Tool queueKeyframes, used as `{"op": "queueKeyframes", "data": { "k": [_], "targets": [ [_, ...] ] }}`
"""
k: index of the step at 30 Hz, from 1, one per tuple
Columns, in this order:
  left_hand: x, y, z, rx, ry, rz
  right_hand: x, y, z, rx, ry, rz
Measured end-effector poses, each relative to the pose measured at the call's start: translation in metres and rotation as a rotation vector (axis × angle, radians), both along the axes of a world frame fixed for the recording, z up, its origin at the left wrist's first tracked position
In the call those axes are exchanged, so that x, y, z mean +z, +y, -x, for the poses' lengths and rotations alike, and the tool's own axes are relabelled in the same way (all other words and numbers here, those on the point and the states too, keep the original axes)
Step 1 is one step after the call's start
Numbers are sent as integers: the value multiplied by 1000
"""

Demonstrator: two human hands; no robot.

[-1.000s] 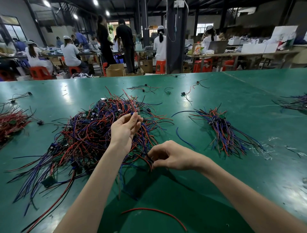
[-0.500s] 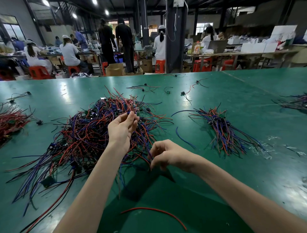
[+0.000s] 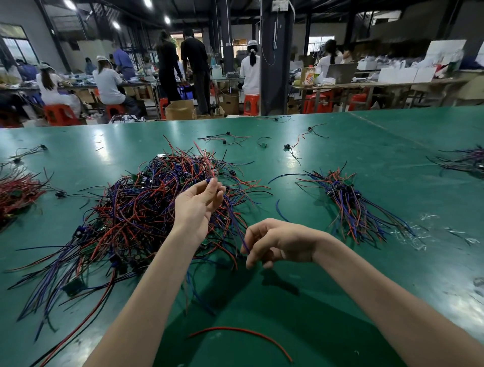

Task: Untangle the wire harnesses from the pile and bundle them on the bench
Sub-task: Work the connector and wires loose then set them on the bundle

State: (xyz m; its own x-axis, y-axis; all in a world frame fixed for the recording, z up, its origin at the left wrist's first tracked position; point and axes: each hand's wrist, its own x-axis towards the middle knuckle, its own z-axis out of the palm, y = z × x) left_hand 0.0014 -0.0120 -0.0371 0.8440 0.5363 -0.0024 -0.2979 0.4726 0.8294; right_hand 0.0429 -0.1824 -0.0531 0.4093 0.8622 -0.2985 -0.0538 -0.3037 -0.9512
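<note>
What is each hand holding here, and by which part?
Both seem to hold one purple wire: left hand pinches its upper end, right hand pinches it farther down.

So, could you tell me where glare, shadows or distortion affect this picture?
Head view: ceiling lamps leave pale glare patches on the green bench behind the wire pile; the forearms cast a dark shadow below the right hand; the wide lens stretches them toward the corners; distant workers look soft.

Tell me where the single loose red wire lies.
The single red wire curves on the green bench, bottom centre of the head view, between the left forearm and right forearm.
</note>
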Motion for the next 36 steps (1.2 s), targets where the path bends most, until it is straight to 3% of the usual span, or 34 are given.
{"op": "queueKeyframes", "data": {
  "k": [3, 9, 16, 21, 27, 36],
  "targets": [
    [1, 1, 0, 11, -13, 16, -1, 1, 0, -4, 54, -39],
    [-3, -2, -2, -21, -6, 23, -6, 2, 2, 22, -54, -32],
    [-2, -1, -2, -80, 8, 120, 5, -11, -15, 202, -26, 11],
    [0, -5, -2, -140, 6, 172, 18, -23, -27, 56, -216, 137],
    [3, -10, -2, -187, 1, 258, 29, -33, -31, 18, -279, 194],
    [-2, -16, -4, -205, 19, 200, 8, 9, -12, -341, -374, -241]
  ]
}}
